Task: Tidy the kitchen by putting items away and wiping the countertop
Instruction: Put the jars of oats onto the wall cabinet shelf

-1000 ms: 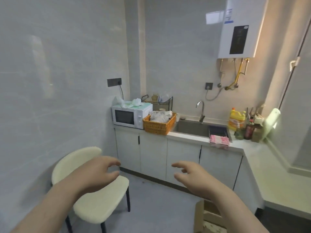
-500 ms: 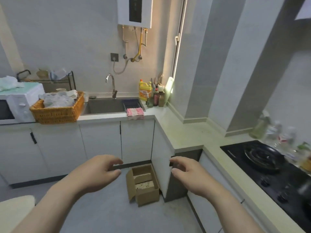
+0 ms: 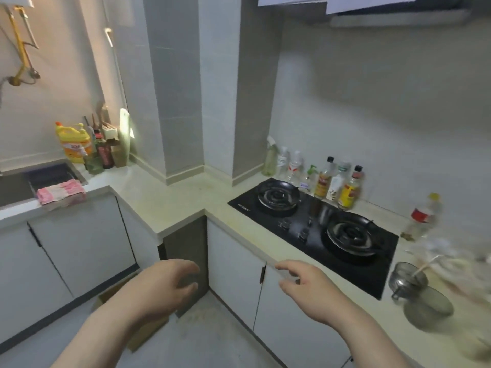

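Note:
My left hand (image 3: 162,286) and my right hand (image 3: 305,284) hover in front of me at cabinet height, fingers loosely curled, holding nothing. The pale L-shaped countertop (image 3: 180,200) runs from the sink (image 3: 16,185) on the left to a black two-burner hob (image 3: 318,224) on the right. A pink cloth (image 3: 61,193) hangs over the counter edge by the sink. A row of several bottles (image 3: 324,179) stands behind the hob. A clear bottle with a red label (image 3: 422,217) and two metal strainers (image 3: 417,290) lie right of the hob.
A yellow detergent jug (image 3: 73,142), dark bottles and a cutting board (image 3: 125,134) crowd the corner right of the sink. White cabinet doors (image 3: 79,243) line the floor level. A cardboard box (image 3: 140,333) sits on the floor partly behind my left arm.
My view has swung right, from the microwave, basket and chair past the sink to the hob side. Both hands kept their loose pose in front of me.

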`<act>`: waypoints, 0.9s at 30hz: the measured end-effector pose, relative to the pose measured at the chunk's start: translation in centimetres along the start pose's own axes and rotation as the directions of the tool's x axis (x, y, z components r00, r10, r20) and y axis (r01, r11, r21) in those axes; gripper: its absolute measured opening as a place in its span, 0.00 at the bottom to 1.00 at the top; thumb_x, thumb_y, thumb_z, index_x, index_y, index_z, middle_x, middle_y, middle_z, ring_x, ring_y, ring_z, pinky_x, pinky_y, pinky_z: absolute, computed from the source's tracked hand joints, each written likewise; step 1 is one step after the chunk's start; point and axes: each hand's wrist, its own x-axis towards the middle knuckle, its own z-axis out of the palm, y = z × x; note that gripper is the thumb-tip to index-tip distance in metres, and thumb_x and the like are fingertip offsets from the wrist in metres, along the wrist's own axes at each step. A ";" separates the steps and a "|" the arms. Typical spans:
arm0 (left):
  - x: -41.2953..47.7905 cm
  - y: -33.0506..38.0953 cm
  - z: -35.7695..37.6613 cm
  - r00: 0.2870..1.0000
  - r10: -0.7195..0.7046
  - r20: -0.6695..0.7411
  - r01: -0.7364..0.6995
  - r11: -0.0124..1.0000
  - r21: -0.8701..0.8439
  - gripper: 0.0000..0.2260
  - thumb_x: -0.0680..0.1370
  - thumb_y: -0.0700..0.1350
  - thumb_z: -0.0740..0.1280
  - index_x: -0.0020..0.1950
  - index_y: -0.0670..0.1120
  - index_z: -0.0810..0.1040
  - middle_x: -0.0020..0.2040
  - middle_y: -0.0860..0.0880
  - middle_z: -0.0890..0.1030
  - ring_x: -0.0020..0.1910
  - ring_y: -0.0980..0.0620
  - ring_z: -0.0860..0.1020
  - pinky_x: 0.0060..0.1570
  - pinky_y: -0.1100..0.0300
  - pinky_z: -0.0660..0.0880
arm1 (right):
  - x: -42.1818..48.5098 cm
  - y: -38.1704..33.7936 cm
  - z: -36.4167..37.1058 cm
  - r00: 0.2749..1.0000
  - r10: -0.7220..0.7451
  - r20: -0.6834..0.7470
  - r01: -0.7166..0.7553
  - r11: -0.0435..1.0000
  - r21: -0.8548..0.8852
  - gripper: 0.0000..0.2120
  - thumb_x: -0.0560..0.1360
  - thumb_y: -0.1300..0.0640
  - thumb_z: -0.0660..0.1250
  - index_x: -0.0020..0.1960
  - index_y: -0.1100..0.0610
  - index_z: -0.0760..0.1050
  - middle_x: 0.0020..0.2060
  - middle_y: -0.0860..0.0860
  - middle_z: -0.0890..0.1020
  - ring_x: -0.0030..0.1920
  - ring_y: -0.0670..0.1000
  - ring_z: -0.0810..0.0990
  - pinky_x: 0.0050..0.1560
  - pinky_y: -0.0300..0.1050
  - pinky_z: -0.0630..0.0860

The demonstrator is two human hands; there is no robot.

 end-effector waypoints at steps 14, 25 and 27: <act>12.9 20.0 8.7 0.956 0.265 0.123 -0.265 0.964 -0.019 0.13 0.79 0.55 0.63 0.63 0.63 0.72 0.61 0.60 0.76 0.60 0.62 0.74 0.62 0.61 0.72 | -5.6 21.4 -13.2 0.943 0.255 -0.212 -0.246 0.967 0.066 0.19 0.80 0.51 0.61 0.71 0.45 0.70 0.65 0.39 0.71 0.67 0.40 0.70 0.63 0.35 0.64; 20.7 35.5 17.7 0.770 0.541 0.338 -0.543 0.834 -0.098 0.16 0.79 0.54 0.64 0.66 0.58 0.74 0.62 0.62 0.76 0.59 0.64 0.74 0.58 0.68 0.71 | -10.4 33.9 -17.9 0.794 0.511 -0.329 -0.475 0.860 0.188 0.21 0.79 0.52 0.64 0.72 0.48 0.70 0.68 0.44 0.73 0.69 0.43 0.71 0.62 0.32 0.64; 22.3 37.6 18.7 0.723 0.575 0.383 -0.580 0.806 -0.115 0.12 0.78 0.52 0.64 0.61 0.55 0.78 0.58 0.58 0.80 0.56 0.59 0.78 0.56 0.64 0.74 | -10.6 35.2 -18.4 0.762 0.554 -0.334 -0.509 0.832 0.219 0.21 0.79 0.52 0.65 0.72 0.48 0.70 0.67 0.44 0.74 0.68 0.44 0.71 0.61 0.32 0.64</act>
